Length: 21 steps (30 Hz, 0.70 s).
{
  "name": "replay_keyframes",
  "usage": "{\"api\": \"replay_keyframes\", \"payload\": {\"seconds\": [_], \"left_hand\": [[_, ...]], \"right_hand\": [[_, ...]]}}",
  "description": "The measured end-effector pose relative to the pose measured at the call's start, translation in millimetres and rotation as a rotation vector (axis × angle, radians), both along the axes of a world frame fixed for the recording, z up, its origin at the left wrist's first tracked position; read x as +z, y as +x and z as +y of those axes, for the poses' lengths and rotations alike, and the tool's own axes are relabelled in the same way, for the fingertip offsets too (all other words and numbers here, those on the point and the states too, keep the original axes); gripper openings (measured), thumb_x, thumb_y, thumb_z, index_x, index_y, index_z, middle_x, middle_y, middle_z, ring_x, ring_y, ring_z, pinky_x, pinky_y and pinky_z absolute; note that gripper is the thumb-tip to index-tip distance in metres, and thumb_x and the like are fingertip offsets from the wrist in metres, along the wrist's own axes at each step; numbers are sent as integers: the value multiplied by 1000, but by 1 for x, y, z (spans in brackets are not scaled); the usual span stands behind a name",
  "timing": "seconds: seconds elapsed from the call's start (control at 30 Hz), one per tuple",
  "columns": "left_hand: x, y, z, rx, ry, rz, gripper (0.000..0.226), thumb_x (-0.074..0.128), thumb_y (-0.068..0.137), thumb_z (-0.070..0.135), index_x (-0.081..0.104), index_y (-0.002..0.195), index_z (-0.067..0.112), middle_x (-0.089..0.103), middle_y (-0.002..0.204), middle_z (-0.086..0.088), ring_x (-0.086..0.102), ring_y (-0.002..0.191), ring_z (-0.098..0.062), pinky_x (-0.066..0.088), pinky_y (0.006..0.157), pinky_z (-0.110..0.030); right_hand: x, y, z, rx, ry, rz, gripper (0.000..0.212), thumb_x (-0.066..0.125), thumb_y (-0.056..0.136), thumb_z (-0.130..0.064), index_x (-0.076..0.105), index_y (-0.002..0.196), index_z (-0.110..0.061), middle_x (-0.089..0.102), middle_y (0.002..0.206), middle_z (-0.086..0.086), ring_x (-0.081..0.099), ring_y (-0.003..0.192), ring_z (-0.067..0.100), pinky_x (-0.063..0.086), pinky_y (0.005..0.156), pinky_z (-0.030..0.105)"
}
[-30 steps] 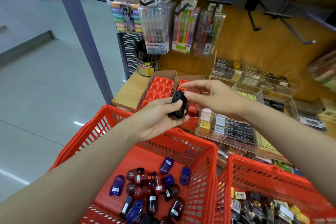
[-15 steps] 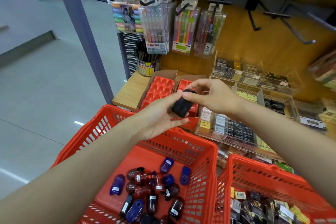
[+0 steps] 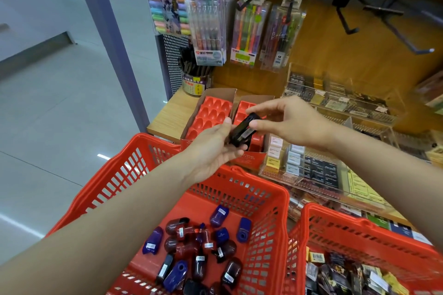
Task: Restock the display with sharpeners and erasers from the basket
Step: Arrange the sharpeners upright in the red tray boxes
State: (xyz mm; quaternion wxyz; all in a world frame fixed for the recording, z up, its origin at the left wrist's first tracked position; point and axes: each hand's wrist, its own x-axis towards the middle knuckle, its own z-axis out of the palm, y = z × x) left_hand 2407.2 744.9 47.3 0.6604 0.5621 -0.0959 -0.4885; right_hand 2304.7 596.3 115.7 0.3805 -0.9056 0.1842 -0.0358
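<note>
Sharpener: a black sharpener (image 3: pixel 244 130) held between both hands at centre frame, above the red tray (image 3: pixel 211 112).
Right hand (image 3: pixel 288 122): at 2 o'clock of it, thumb and fingers pinching its upper end.
Left hand (image 3: pixel 213 149): at 8 o'clock, palm up, fingers cradling its lower end.
Basket (image 3: pixel 271 223): at 6 o'clock, holding loose blue and maroon sharpeners.

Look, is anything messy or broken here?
Nothing looks broken. The sharpeners lie jumbled in the red basket, and the red display tray has many bare slots. That fits restocking.
</note>
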Motion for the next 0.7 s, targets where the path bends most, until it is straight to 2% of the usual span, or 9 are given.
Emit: {"api": "replay_keyframes", "payload": {"seconds": [0.07, 0.13, 0.17, 0.23, 0.3, 0.37, 0.43, 0.5, 0.7], "left_hand": [[-8, 2, 2, -51, 175, -440, 29, 38, 107, 30, 62, 117, 16, 65, 120, -3, 64, 102, -16, 54, 81, -25], [-18, 4, 10, -170, 294, -922, 27, 42, 104, 16, 62, 122, 21, 63, 119, 3, 60, 99, -10, 47, 83, -18], [-24, 5, 13, -260, 319, -1085, 32, 46, 102, 12, 61, 128, 21, 61, 124, 2, 55, 106, -10, 42, 90, -17], [-34, 5, 17, -418, 343, -1276, 44, 51, 98, 11, 50, 142, 19, 52, 140, 0, 39, 131, -14, 32, 110, -26], [-38, 4, 18, -503, 376, -1324, 55, 53, 98, 14, 38, 150, 18, 42, 152, -1, 27, 143, -16, 27, 118, -36], [-39, 4, 19, -553, 406, -1325, 61, 54, 98, 16, 30, 154, 17, 33, 157, 0, 23, 146, -17, 25, 120, -40], [-40, 4, 19, -589, 413, -1356, 63, 54, 98, 16, 27, 155, 17, 28, 159, 1, 22, 147, -18, 25, 120, -38], [-42, 4, 20, -617, 415, -1388, 64, 54, 98, 16, 26, 155, 18, 25, 159, 2, 21, 147, -18, 27, 119, -39], [-45, 1, 17, -670, 421, -1413, 64, 52, 98, 16, 23, 156, 13, 19, 156, 2, 22, 144, -19, 33, 115, -38]], "right_hand": [[1, 3, -9, -95, -148, 47, 36, 74, 84, -33, 69, 118, -25, 69, 111, -8, 64, 95, 6, 52, 90, 24], [-3, 5, -15, -166, -284, 113, 41, 75, 82, -38, 68, 120, -23, 68, 114, -5, 60, 93, 7, 46, 82, 18], [-8, 5, -15, -174, -320, 140, 43, 76, 82, -38, 68, 121, -21, 68, 116, -3, 59, 94, 8, 44, 81, 16], [-21, 6, -10, -165, -357, 176, 46, 76, 83, -35, 66, 124, -18, 67, 123, -1, 61, 101, 12, 41, 83, 17], [-31, 6, -5, -161, -398, 213, 46, 74, 84, -34, 65, 126, -18, 66, 126, -2, 61, 112, 14, 35, 81, 15], [-39, 8, -2, -167, -425, 246, 46, 74, 85, -33, 65, 127, -18, 65, 126, -2, 60, 115, 14, 32, 76, 12], [-49, 11, -3, -154, -417, 250, 47, 77, 83, -30, 65, 126, -16, 66, 126, 3, 62, 113, 17, 45, 90, 20], [-55, 15, -3, -155, -422, 253, 49, 78, 81, -29, 65, 126, -14, 66, 126, 5, 62, 114, 20, 49, 98, 29], [-58, 21, -6, -140, -455, 256, 49, 81, 77, -31, 67, 121, -12, 69, 119, 5, 64, 109, 19, 52, 96, 32]]}}
